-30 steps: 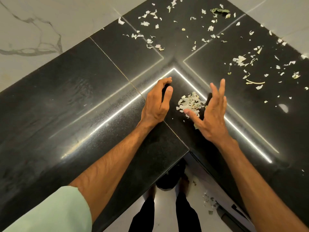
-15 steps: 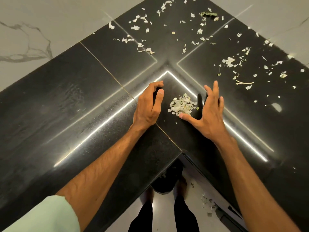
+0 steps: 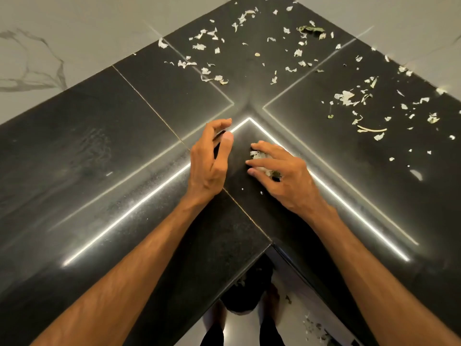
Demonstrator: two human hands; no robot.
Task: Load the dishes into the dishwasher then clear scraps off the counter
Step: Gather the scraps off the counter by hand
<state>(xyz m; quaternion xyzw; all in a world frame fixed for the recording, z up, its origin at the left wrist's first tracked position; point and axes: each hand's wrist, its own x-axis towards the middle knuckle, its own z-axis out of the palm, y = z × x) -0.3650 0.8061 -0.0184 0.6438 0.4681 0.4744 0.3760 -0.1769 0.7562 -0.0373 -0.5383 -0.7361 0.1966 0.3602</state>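
Observation:
On the black corner counter [image 3: 104,156] a small heap of pale vegetable scraps [image 3: 259,157] lies under my right hand [image 3: 282,173], whose fingers curl over and around it. My left hand [image 3: 212,158] stands on its edge just left of the heap, fingers loosely curved, holding nothing. Many loose scraps [image 3: 249,46] are scattered over the far part of the counter, and more scraps [image 3: 369,111] lie on its right wing. No dishes or dishwasher show in this view.
Marble-look wall panels [image 3: 37,58] rise behind the counter on both sides. Bright light strips reflect in the glossy top. Below the inner corner I see my legs, the floor [image 3: 294,318], and a few fallen scraps on it.
My right hand has swung left and closed over the heap, which before lay open between both hands. The left hand has stayed beside it.

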